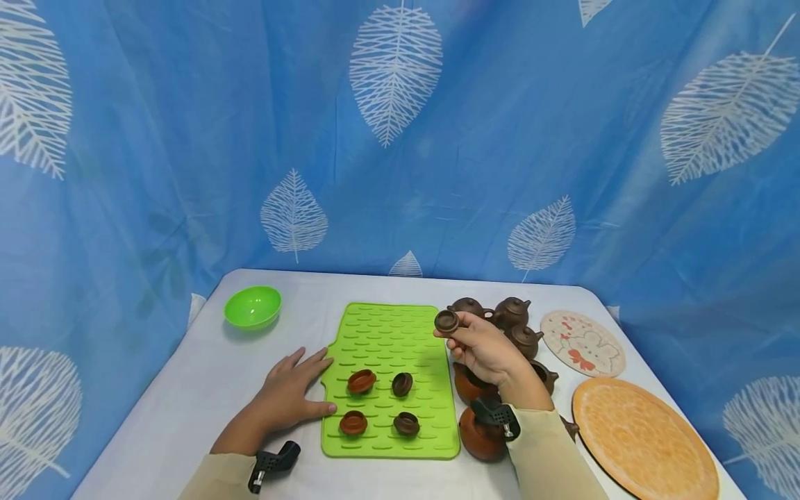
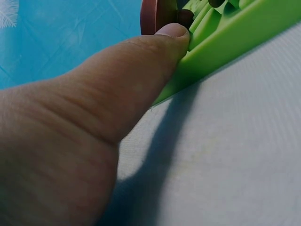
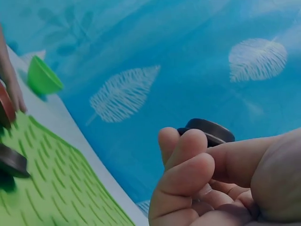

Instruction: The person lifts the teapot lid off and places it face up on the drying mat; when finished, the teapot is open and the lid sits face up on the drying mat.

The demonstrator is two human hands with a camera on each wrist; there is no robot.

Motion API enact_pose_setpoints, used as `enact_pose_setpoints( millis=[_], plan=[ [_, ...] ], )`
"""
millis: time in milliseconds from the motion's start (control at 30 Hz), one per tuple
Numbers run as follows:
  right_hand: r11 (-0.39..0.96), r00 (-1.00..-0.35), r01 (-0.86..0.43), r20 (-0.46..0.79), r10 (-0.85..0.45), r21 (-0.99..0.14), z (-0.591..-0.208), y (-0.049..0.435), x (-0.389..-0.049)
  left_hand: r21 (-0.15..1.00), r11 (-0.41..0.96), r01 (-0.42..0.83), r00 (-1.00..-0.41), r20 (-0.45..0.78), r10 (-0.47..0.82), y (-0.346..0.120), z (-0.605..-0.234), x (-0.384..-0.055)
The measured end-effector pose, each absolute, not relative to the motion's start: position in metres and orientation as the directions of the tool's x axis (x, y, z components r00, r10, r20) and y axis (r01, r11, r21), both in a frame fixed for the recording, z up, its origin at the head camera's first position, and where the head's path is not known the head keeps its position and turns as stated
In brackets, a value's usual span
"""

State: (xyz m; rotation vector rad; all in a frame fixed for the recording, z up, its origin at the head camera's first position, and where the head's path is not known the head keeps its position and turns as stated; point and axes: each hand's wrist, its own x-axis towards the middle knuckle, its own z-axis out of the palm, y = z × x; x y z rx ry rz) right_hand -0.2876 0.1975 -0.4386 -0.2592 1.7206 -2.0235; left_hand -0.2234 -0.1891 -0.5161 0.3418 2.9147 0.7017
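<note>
My right hand (image 1: 490, 354) pinches a small dark brown teapot lid (image 1: 446, 321) between thumb and fingers, above the mat's right edge. In the right wrist view the same lid (image 3: 211, 131) shows edge-on behind the fingertips. My left hand (image 1: 284, 394) lies with fingers spread, its fingertips and thumb at the left edge of the green ridged mat (image 1: 387, 340). Two reddish lids (image 1: 361, 381) sit upside down on the mat, beside two dark brown lids (image 1: 406, 424). In the left wrist view the thumb (image 2: 127, 70) overlaps a reddish lid (image 2: 160, 16).
Dark brown teapots (image 1: 511, 312) and reddish teapots (image 1: 484, 437) crowd the mat's right side, partly hidden by my right arm. Farther right lie a round rabbit-print mat (image 1: 584, 344) and an orange-brown round mat (image 1: 646, 437). A green bowl (image 1: 253, 307) stands at the back left.
</note>
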Motion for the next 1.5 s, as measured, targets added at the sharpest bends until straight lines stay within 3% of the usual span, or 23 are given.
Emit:
enact_pose_setpoints(
  millis=[467, 867, 1500],
  plan=[
    [-0.01, -0.808, 0.31, -0.257, -0.531, -0.951, -0.42, 0.146, -0.3, 0.467, 0.862, 0.196, -0.968, -0.049, 0.247, -0.19, -0.517, -0.229],
    [0.225, -0.785, 0.302, -0.375, -0.493, -0.927, -0.433, 0.1, -0.318, 0.47, 0.858, 0.208, -0.964, -0.048, 0.26, -0.19, -0.517, -0.229],
    [0.496, -0.746, 0.189, -0.453, -0.489, -0.848, -0.458, 0.056, -0.323, 0.474, 0.857, 0.203, -0.965, -0.05, 0.257, -0.192, -0.518, -0.225]
  ],
)
